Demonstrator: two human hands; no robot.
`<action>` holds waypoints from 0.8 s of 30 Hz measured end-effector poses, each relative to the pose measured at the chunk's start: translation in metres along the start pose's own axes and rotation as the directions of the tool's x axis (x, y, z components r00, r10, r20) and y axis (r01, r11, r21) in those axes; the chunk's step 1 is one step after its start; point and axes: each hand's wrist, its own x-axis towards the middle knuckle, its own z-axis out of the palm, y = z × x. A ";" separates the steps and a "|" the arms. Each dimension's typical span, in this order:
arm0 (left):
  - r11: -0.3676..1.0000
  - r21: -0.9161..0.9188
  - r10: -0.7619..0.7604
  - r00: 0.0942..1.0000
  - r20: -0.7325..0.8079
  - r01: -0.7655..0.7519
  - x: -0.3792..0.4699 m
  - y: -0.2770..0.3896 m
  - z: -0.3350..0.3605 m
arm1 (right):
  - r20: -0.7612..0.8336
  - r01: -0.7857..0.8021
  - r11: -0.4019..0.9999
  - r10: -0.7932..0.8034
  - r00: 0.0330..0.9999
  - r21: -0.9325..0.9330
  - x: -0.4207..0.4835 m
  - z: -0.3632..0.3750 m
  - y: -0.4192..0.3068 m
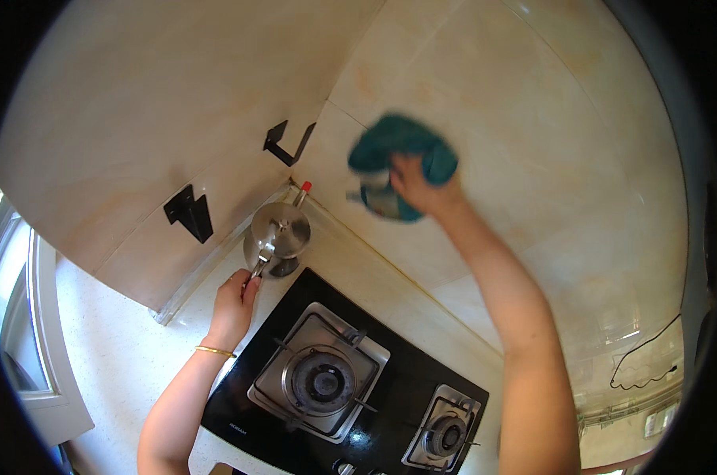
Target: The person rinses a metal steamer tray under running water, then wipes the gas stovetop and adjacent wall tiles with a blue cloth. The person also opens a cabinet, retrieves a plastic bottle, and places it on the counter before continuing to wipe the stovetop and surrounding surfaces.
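Observation:
My left hand (235, 300) grips the metal handle of a small lidded stainless-steel pot (282, 230). The pot is in the corner of the counter, and a red-tipped part sticks out from its far side. My right hand (420, 185), raised in front of the right tiled wall (542, 148), holds a dark green cloth (401, 138). Motion blurs the cloth, and whether it touches the tiles I cannot tell. Below and between my arms lies a black two-burner gas hob (388, 380) with metal pan supports.
Two black brackets, one angular (191, 214) and one U-shaped (290, 145), stick out from the left wall. A white-framed window (43, 320) stands at the far left above the pale counter (118, 338). On the right wall hangs a dark cable (637, 386).

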 end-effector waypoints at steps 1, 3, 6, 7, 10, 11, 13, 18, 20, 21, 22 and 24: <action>1.000 0.011 -0.002 1.000 -0.011 0.002 -0.007 0.001 -0.005 | 0.314 -0.199 0.928 0.096 0.944 0.314 -0.027 0.018 -0.009; 0.998 0.055 -0.037 0.999 -0.002 0.037 -0.023 0.005 -0.014 | 0.304 -0.370 0.596 0.212 0.929 0.712 -0.102 0.046 -0.019; 0.994 0.099 -0.051 0.999 -0.016 0.052 -0.040 0.006 -0.043 | 0.387 -0.395 0.625 0.158 0.909 0.673 -0.134 -0.007 -0.003; 0.993 0.117 -0.029 0.999 -0.037 0.033 -0.047 0.004 -0.053 | 0.452 -0.454 0.738 0.226 0.863 0.499 -0.122 -0.021 0.002; 0.997 -0.082 -0.023 0.992 -0.122 0.013 -0.076 0.021 -0.077 | 0.093 0.050 0.945 -0.084 0.992 0.322 -0.058 -0.087 0.054; 0.994 -0.105 -0.028 0.984 -0.176 0.009 -0.087 0.018 -0.085 | -0.032 0.091 0.918 -0.085 0.996 0.386 -0.029 -0.124 0.067; 0.992 0.048 0.119 0.989 -0.087 -0.116 -0.106 0.015 -0.103 | 0.152 -0.084 0.980 0.112 0.982 -0.182 0.005 -0.159 0.141; 0.998 0.050 0.044 0.938 -0.345 -0.029 -0.159 -0.053 -0.139 | -0.364 -0.200 0.894 0.045 0.930 -0.401 0.130 -0.214 0.134; 0.994 0.087 -0.024 0.901 -0.434 0.069 -0.176 -0.099 -0.162 | -0.532 -0.311 0.864 0.060 0.845 -0.396 0.149 -0.157 0.107; 0.984 0.132 -0.038 0.871 -0.489 0.117 -0.175 -0.111 -0.171 | -0.466 -0.235 0.887 0.025 0.885 -0.398 0.144 -0.129 0.083; 0.971 0.169 -0.051 0.840 -0.541 0.168 -0.175 -0.118 -0.175 | -0.333 -0.174 0.922 0.053 0.941 -0.345 0.133 -0.104 0.058; 0.917 0.311 -0.075 0.873 -0.483 0.251 -0.174 -0.142 -0.182 | -0.016 0.067 0.997 -0.066 0.998 0.030 0.089 -0.071 0.034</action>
